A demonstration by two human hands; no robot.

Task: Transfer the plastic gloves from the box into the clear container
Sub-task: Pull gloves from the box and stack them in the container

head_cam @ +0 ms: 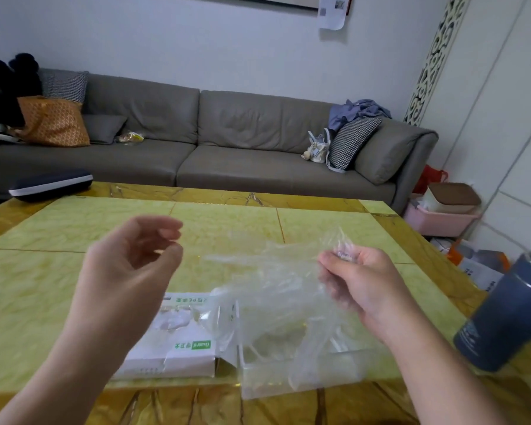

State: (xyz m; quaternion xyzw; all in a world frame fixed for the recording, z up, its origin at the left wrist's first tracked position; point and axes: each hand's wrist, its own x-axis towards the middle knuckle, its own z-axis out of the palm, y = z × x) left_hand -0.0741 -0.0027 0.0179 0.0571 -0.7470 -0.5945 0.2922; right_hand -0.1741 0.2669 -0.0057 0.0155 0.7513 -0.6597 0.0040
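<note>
From my seat at the remote feed, I see both bare hands raised over the yellow-green marbled counter (74, 302). The right hand (360, 280) has its fingers curled round a bunched wad of clear plastic gloves (276, 271), pinching the crumpled top near the fingertips while the rest of the film trails down and to the left in loose, see-through folds. The left hand (126, 268) holds nothing; its fingers are loosely curled with a gap between thumb and fingertips, and it hangs apart from the film.

Below the hands, the white glove box (178, 348) with green lettering lies flat near the front edge of the counter, its right end open. Just beside it on the right sits the clear container (288, 372), and the hanging gloves drape over and in front of it. The plastic is so transparent and the frame so blurred here that I cannot tell whether the lower end of the gloves already touches the container or only hangs above it.

A dark blue tumbler (509, 314) stands at the right edge of the counter, near the right forearm. Beyond the counter runs a long grey sofa (227, 142) carrying cushions, a small bag and some clothing. A dark flat case (51, 184) rests at the far left corner of the counter.
</note>
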